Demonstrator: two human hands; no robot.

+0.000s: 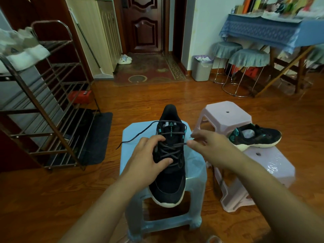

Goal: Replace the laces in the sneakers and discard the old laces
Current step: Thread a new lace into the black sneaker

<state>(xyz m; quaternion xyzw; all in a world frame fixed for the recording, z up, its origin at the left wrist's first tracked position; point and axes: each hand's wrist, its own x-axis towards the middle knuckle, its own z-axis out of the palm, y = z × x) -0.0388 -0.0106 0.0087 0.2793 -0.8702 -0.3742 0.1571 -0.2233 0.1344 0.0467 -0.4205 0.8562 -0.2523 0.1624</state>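
Laced sneaker (169, 160) sits on the blue stool (133, 137), toe toward the person. Dark lace (171, 150) is threaded through most eyelets, one loose end trailing off to the left across the stool top. Can't tell if this is the old lace coming out or the new one going in.

Left hand (147, 160) rests on the shoe, fingers curled over the crossings, thumb pressed on the lower laces. Right hand (203, 142) pinches the lace end just beside the right eyelets, grip closed tight on it.

Second sneaker (256, 136) lies on its side on the pink stool (273, 165), no lace visible in it. So judged: one shoe mid-lacing, other still to do, discard step pending.

Room: wood floor, second pink stool (226, 113) behind, grey bin (201, 71) near the wall, likely the drop point. Metal shoe rack (49, 102) left, blue-clothed table (270, 32) far right.
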